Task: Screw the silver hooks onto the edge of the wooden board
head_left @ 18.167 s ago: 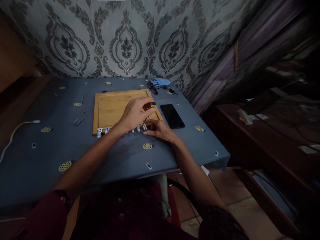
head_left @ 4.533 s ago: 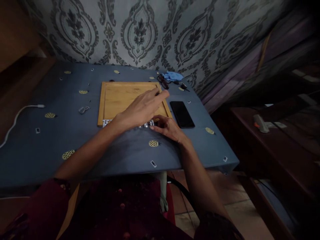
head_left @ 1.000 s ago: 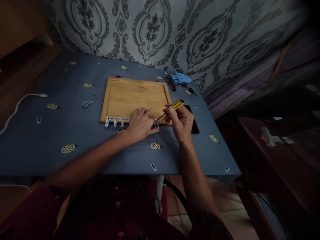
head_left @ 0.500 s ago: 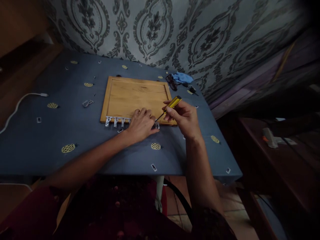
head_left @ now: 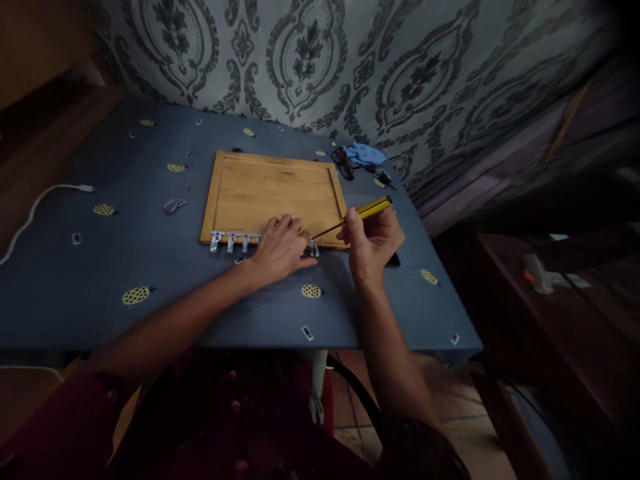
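Observation:
A wooden board (head_left: 275,193) with a raised rim lies flat on the table. Along its near edge runs a metal hook rack (head_left: 231,240), its middle covered by my left hand (head_left: 281,245). That hand presses down with bent fingers over the board's edge, thumb below, gripping the rack there. My right hand (head_left: 373,243) pinches a yellow-and-black screwdriver (head_left: 370,211) by its handle. The thin shaft slants down left, its tip close to the rack beside my left fingers. Whether the tip sits in a screw cannot be made out.
The table (head_left: 200,313) has a blue pineapple-print cover. Left of the board lie a loose metal hook piece (head_left: 175,205) and a small screw (head_left: 188,189). Sunglasses (head_left: 345,167), a blue cloth (head_left: 367,154) and a white cable (head_left: 45,197) are there too. A dark flat object (head_left: 394,260) shows by my right hand.
My right hand has rotated and shifted slightly right, so the screwdriver leans lower, its handle farther right. A dark flat object has come into sight beside it. My left hand stays in place.

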`<control>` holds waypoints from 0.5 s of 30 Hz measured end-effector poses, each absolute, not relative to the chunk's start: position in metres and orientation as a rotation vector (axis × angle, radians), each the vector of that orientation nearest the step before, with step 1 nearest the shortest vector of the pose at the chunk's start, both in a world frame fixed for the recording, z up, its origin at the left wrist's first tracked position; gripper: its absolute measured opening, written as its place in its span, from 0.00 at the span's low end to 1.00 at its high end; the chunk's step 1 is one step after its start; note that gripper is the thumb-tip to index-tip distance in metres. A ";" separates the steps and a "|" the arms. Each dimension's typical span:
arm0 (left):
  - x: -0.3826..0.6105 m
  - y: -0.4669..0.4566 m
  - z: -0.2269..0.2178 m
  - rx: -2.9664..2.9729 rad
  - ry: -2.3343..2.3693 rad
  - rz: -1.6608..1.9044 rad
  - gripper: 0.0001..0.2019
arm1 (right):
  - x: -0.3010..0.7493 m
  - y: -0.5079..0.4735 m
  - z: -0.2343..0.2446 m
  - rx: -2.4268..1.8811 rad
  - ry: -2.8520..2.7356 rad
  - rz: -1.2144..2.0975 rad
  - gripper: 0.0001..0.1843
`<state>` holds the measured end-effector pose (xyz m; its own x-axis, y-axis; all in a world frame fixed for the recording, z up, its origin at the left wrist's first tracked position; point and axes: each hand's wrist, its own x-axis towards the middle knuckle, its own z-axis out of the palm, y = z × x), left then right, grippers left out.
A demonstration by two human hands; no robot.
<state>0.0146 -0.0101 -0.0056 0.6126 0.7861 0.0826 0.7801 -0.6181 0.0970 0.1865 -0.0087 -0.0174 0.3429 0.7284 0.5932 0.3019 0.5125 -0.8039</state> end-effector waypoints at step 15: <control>0.014 -0.011 -0.005 2.794 1.333 0.164 0.25 | 0.188 -0.009 -0.022 -1.062 -1.276 0.468 0.24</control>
<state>0.0141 -0.0113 -0.0052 0.6245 0.7772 0.0775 0.7728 -0.6292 0.0832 0.1880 -0.0094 -0.0224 0.2834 0.7937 0.5383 0.2573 0.4778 -0.8400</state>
